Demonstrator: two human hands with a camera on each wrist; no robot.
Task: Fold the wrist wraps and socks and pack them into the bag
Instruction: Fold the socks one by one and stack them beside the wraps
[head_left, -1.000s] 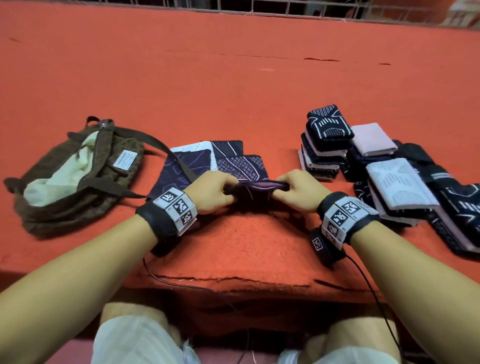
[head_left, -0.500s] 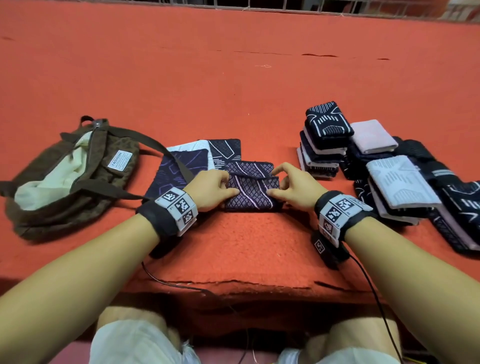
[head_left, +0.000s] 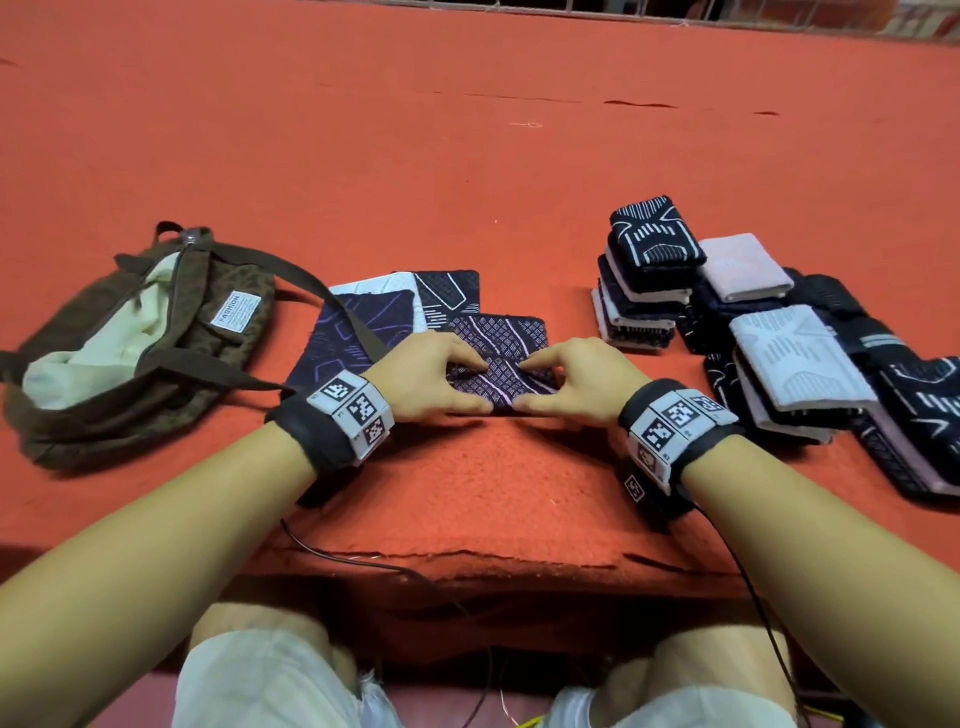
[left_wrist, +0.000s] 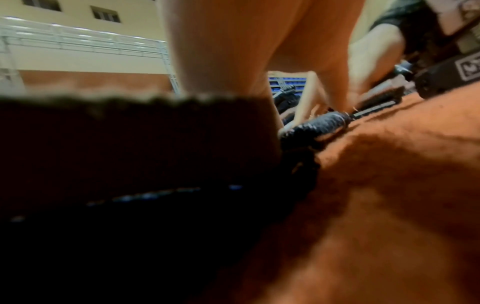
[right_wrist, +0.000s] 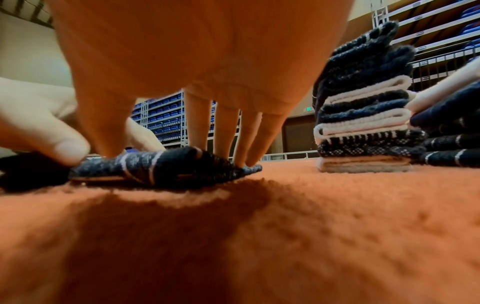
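Orange carpet (head_left: 467, 156) covers the whole work surface, with white railings and blue shelving showing beyond it in the wrist views. At the centre, both hands press down on a dark wrap (head_left: 501, 358) with a pale diamond pattern, folded over on itself. The right hand (head_left: 576, 382) has its fingers (right_wrist: 226, 127) straight and slightly spread, tips planted on the wrap's top fold, the thumb down at the near edge. The left hand (head_left: 426, 376) mirrors it, forefinger and thumb tips pushing flat onto the cloth; its remaining fingers are hidden, so their pose cannot be told. The two forefingers nearly meet over the middle of the wrap. Just behind and left of it lie three flat pieces (head_left: 363, 322), dark purple, white and navy, overlapping one another. Further left sits the brown bag (head_left: 156, 353), mouth agape with a cream lining showing, its strap trailing across the purple piece. To the right stand stacks of folded wraps and socks (head_left: 644, 291), dark and white, some leaning against each other. Both wrists wear black bands with square-patterned markers.
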